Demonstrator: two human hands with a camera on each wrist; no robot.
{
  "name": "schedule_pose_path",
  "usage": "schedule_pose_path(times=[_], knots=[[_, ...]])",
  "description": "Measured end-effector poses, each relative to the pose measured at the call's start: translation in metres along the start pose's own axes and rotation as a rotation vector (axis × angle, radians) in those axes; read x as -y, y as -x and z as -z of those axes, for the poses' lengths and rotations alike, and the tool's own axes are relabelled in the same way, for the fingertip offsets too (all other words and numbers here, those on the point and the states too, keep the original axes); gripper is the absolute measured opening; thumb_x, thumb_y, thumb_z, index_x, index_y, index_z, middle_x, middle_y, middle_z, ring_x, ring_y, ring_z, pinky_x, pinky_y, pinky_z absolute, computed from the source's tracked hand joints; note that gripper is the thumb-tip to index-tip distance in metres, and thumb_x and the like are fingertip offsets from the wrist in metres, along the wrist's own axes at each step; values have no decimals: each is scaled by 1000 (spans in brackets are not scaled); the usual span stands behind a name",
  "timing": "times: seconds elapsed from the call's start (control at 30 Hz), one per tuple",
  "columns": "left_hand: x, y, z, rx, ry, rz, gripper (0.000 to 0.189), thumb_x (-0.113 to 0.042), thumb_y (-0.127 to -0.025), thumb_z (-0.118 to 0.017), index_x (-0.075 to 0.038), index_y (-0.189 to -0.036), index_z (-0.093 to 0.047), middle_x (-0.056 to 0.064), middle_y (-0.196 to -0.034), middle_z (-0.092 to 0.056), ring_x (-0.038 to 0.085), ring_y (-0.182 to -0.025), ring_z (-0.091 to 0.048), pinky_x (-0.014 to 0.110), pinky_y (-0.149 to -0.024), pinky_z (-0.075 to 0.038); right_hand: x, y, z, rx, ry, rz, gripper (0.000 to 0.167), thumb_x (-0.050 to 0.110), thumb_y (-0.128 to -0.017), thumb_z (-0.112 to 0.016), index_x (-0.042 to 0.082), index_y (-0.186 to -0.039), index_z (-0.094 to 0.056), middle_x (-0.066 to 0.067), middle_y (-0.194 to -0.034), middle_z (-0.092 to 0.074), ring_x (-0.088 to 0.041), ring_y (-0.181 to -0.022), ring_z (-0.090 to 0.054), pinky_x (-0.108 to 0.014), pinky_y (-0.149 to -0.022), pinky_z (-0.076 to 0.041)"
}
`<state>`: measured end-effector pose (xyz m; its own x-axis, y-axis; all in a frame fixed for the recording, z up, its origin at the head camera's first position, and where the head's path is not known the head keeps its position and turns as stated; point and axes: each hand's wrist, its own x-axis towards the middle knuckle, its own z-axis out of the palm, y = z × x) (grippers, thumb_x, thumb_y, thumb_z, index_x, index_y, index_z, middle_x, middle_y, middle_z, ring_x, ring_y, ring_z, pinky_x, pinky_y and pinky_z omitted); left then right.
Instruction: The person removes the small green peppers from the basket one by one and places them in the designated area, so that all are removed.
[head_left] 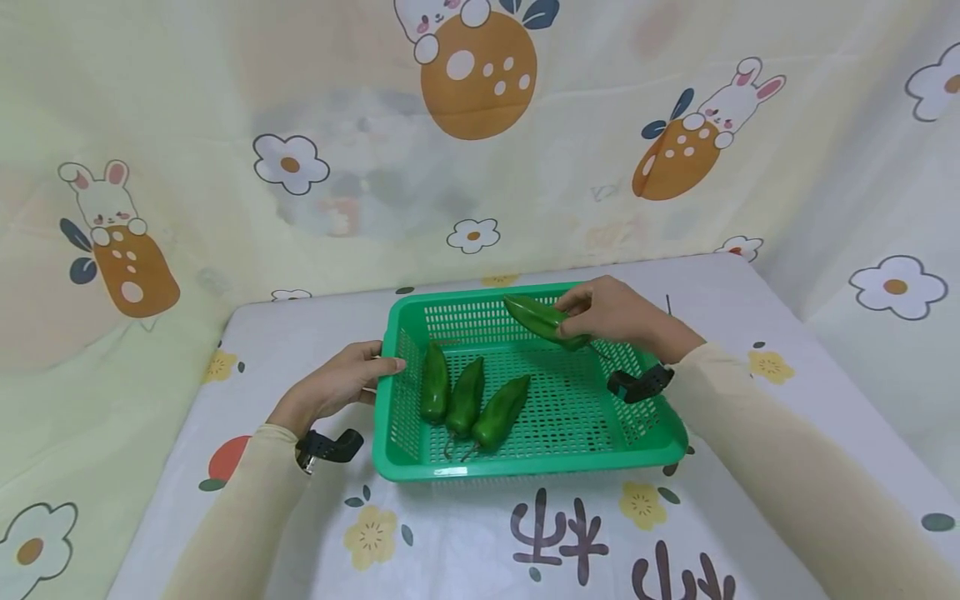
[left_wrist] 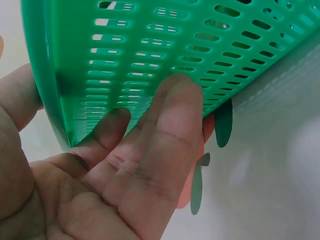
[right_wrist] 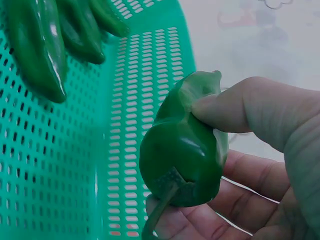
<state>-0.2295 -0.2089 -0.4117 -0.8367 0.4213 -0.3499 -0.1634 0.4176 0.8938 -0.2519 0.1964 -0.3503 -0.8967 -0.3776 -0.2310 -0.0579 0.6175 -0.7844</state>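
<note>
While a person's left hand [head_left: 333, 385] steadies a green perforated plastic basket [head_left: 532, 465] by its left end, the right hand [head_left: 618, 312] pinches a long green pepper [head_left: 536, 317] over the basket's right rear part. The left thumb hooks over the rim, and the left fingers bend against the slotted outer wall below it, so the hand grips the basket from outside. The right thumb presses one side of the pepper and the fingers support the other; its tip points left toward the rear wall, and its curved stem hangs free on the right, as the right wrist view shows close up. Whether this pepper touches the basket cannot be told.

Three more long green peppers lie inside on the basket floor, in its left half, between the two hands but nearer the left one: a leftmost pepper [head_left: 434, 383] near the left wall, a middle pepper [head_left: 466, 398] just beside it, and a right-hand pepper [head_left: 502, 414] slanting with its tip toward the right rear. All three have their stem ends toward the person.

Both arms wear cream sleeves [head_left: 795, 450] and black wrist straps [head_left: 330, 446]. The basket stands on a white tablecloth [head_left: 450, 542] printed with yellow flowers, and behind it hangs a pale curtain [head_left: 562, 208] patterned with rabbits.
</note>
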Motion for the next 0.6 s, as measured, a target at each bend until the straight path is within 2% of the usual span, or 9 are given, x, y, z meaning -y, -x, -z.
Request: schedule_pose_path(times=[0.2,0.37,0.6], knots=[[1,-1,0,2,10,1,53,-27,-107,-58,5,-147,-45,24,-131,-67,32,-109,-73,49,-93,-61,-6,9,15,-55,-4,-27,50,19,-96,-74,0,-140,-61,-20,-136,-63,-32,-115,-64,-42,-89,-61],[1,0,0,1,17,-4,52,-26,-107,-57,5,-147,-46,24,-131,-67,32,-109,-73,49,-94,-61,-11,16,23,-89,20,-46,51,23,-95,-75,1,-140,-61,-16,-125,-67,-28,-105,-65,-40,-86,-60],[0,0,0,2,18,-5,52,-25,-107,-57,5,-148,-45,24,-132,-67,32,-109,-73,49,-94,-61,-21,27,35,-138,37,-66,51,26,-97,-73,3,-140,-61,-15,-122,-66,-27,-106,-64,-38,-86,-60]])
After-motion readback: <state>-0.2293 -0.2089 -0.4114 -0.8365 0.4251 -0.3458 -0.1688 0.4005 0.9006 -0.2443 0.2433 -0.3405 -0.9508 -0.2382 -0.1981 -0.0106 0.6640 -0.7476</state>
